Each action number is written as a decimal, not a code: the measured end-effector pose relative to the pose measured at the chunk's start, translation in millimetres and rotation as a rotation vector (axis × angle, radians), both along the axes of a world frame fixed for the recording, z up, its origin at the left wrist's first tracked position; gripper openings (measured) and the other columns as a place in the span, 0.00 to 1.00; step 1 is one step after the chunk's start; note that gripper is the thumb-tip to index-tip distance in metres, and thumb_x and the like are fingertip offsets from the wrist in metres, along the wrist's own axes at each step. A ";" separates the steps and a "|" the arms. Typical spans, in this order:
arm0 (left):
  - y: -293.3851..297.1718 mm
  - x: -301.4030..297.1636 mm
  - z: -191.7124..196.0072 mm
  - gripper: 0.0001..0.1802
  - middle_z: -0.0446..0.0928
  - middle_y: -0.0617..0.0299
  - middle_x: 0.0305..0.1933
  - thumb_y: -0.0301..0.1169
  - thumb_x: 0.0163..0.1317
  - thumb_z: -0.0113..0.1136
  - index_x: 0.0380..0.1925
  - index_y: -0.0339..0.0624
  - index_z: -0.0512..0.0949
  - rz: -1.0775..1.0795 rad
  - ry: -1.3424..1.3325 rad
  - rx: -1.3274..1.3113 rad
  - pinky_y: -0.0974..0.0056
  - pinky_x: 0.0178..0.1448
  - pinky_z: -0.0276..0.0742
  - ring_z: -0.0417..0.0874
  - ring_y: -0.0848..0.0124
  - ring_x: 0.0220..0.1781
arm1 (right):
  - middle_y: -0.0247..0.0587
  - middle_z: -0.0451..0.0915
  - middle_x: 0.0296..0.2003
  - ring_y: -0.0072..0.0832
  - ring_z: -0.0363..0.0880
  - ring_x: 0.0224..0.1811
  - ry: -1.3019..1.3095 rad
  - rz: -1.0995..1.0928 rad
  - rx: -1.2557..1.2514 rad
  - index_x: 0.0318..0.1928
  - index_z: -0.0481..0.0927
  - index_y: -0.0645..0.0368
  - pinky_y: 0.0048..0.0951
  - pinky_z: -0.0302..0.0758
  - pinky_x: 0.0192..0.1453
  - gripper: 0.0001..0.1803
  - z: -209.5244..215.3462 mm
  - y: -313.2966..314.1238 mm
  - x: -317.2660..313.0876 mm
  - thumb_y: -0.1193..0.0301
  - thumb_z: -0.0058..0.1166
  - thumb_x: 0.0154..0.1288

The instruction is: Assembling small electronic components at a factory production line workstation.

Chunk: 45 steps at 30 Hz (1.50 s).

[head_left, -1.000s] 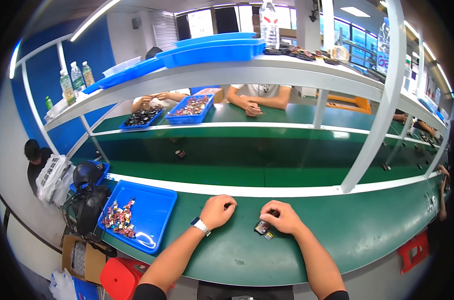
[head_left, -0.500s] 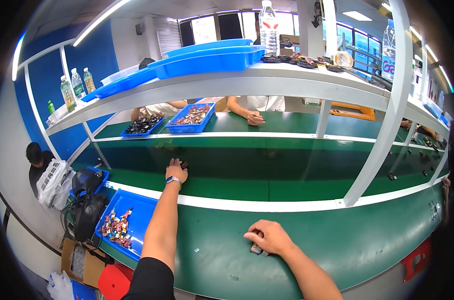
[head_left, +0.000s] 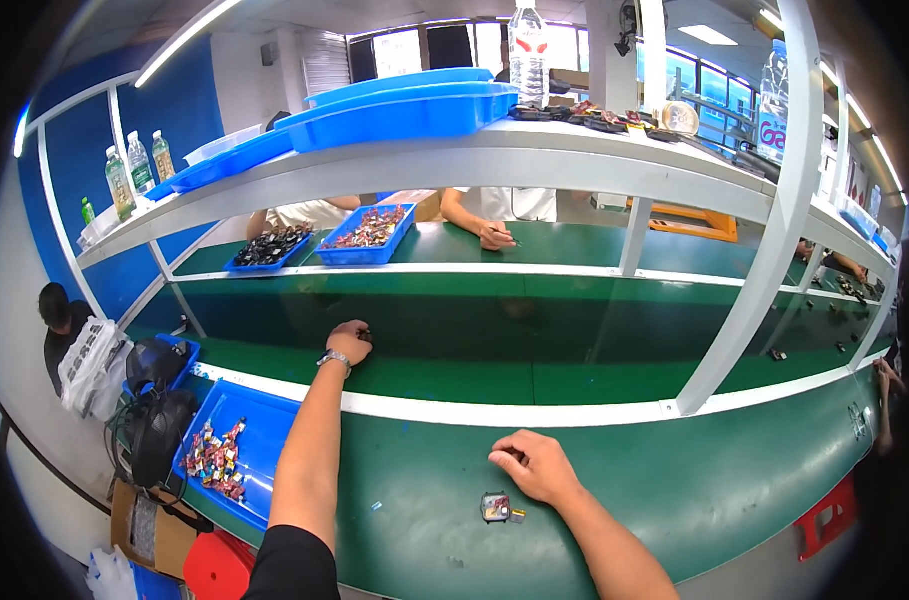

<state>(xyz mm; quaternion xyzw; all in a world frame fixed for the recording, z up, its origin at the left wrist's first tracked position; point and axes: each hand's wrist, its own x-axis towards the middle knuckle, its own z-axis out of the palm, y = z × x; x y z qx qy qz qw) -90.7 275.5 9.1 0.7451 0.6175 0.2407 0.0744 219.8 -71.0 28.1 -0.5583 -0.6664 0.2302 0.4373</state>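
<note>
My left hand (head_left: pixel 350 343) is stretched out over the far green surface beyond the white rail, a metal-banded watch on its wrist. Its fingers curl around a small dark piece, mostly hidden by the hand. On the near green table lies a small, dark, squarish open case (head_left: pixel 495 507) with electronic parts inside, a little yellowish piece (head_left: pixel 518 516) touching its right side. Just above and right of the case is my right hand (head_left: pixel 536 466), its fingers loosely bent, thumb apart, nothing visible in them. The case lies free of both hands.
A blue tray (head_left: pixel 266 425) of small red and yellow parts lies left of my left forearm. White rails (head_left: pixel 474 408) and posts (head_left: pixel 749 290) frame an overhead shelf. Across from me, a co-worker's hand (head_left: pixel 496 236) holds a thin tool beside filled blue trays (head_left: pixel 372 257).
My right hand has come off the small case, uncovering it on the table. My left hand stays over the far surface with its fingers curled. The whole view has shifted slightly.
</note>
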 end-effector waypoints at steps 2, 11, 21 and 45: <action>-27.0 20.2 2.0 0.23 0.85 0.52 0.48 0.34 0.48 0.67 0.48 0.47 0.84 -0.100 -0.128 0.135 0.54 0.57 0.81 0.84 0.53 0.52 | 0.42 0.84 0.32 0.31 0.81 0.30 -0.014 -0.024 -0.004 0.40 0.86 0.58 0.31 0.78 0.38 0.13 -2.4 2.0 2.2 0.61 0.64 0.64; -195.3 99.4 13.9 0.26 0.79 0.63 0.42 0.20 0.56 0.64 0.58 0.39 0.77 -0.429 -0.933 -0.257 0.63 0.53 0.80 0.81 0.72 0.45 | 0.43 0.83 0.34 0.26 0.79 0.27 0.013 -0.121 -0.018 0.45 0.84 0.63 0.29 0.78 0.37 0.14 -5.2 9.0 -4.3 0.67 0.65 0.63; -263.4 123.6 24.3 0.14 0.77 0.61 0.46 0.24 0.67 0.62 0.51 0.41 0.74 -0.511 -1.449 -0.774 0.59 0.61 0.79 0.80 0.70 0.53 | 0.44 0.81 0.47 0.31 0.84 0.40 0.112 -0.004 0.174 0.53 0.79 0.63 0.29 0.82 0.43 0.18 3.6 23.0 -24.6 0.77 0.63 0.62; -268.1 103.0 26.7 0.16 0.78 0.59 0.54 0.27 0.74 0.49 0.60 0.43 0.72 -0.579 -1.284 -0.958 0.56 0.63 0.80 0.82 0.68 0.56 | 0.38 0.78 0.53 0.33 0.80 0.46 -0.249 0.043 0.451 0.50 0.84 0.53 0.32 0.81 0.47 0.20 16.7 6.2 -26.1 0.79 0.64 0.55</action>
